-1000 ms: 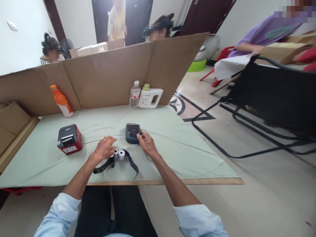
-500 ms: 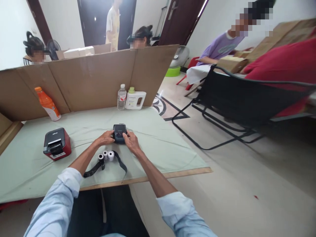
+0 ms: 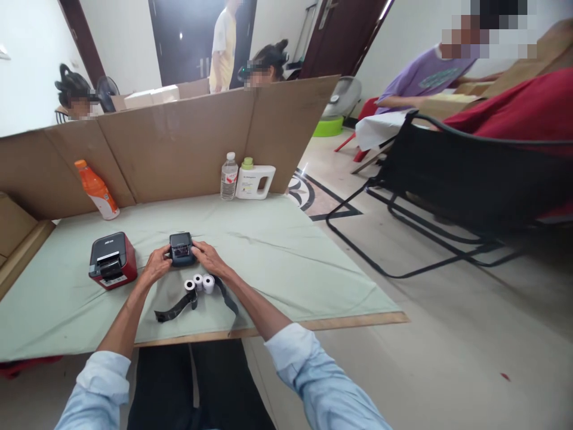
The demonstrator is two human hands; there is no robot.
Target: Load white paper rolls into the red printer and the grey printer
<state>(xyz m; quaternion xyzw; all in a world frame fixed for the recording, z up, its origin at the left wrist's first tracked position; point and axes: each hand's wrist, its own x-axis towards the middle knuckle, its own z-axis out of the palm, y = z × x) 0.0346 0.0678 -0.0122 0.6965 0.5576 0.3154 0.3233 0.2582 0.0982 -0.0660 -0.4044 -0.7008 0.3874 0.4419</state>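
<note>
Between my two hands is a small dark portable printer [image 3: 181, 249], close to the cloth of the table. My left hand [image 3: 158, 264] grips its left side, and my right hand [image 3: 207, 257] holds its right side with the fingers closed against it. Just left of them stands a larger red and black label printer [image 3: 113, 260], a dark strip at its front. Nearer to me, three small paper rolls [image 3: 197, 282] stand together, with dark strips [image 3: 176, 307] trailing from them on both sides.
A tall cardboard panel [image 3: 179, 143] borders the table's far side. Before it stand an orange bottle [image 3: 97, 190], a clear water bottle [image 3: 229, 177] and a white jug [image 3: 255, 182]. A black folding chair [image 3: 456, 185] stands right of the table; several people are beyond.
Both hands have carried the portable printer to the left, nearer the red and black printer. The camera view has shifted slightly left.
</note>
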